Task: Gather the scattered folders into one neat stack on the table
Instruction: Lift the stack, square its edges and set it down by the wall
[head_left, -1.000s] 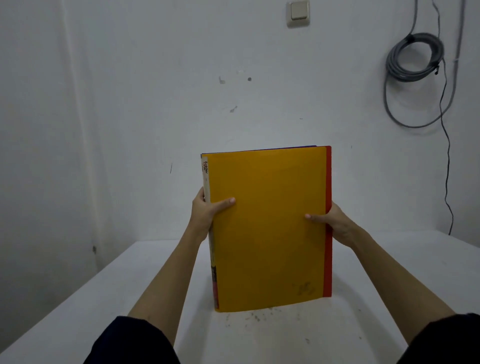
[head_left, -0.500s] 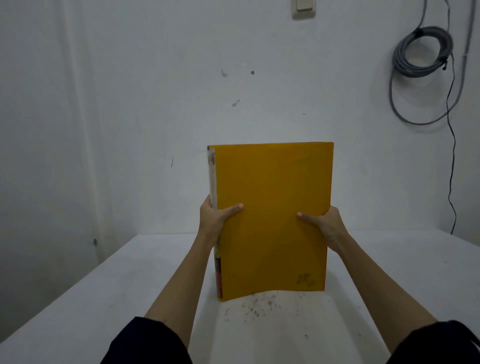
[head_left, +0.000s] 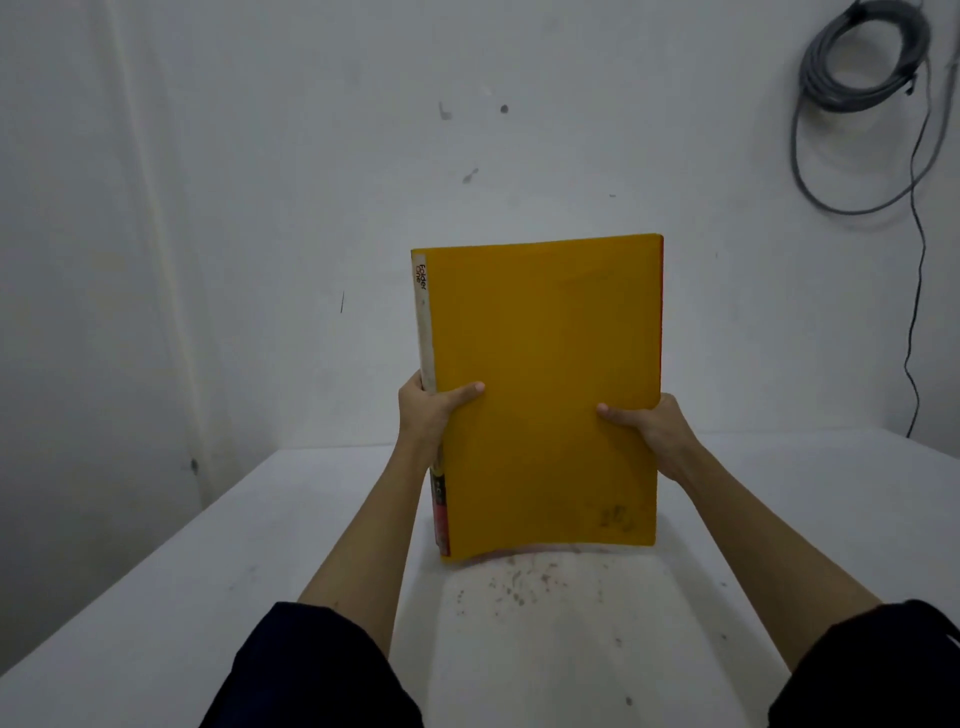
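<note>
A bundle of folders stands upright on its bottom edge on the white table (head_left: 260, 597), with a yellow folder (head_left: 540, 374) facing me. A white spine label runs down its left side, and a thin red edge of another folder shows at the right. My left hand (head_left: 431, 410) grips the left edge, thumb across the yellow cover. My right hand (head_left: 649, 426) grips the right edge, thumb on the front. The folders behind the yellow one are almost fully hidden.
The table meets a white wall at the back. A coiled grey cable (head_left: 862, 67) hangs on the wall at the upper right, with a thin black wire trailing down. Small dark specks mark the table in front of the folders.
The red folder that stuck out on the right a second ago is now nearly flush behind the yellow one. My hands have slid slightly lower on the bundle's sides.
</note>
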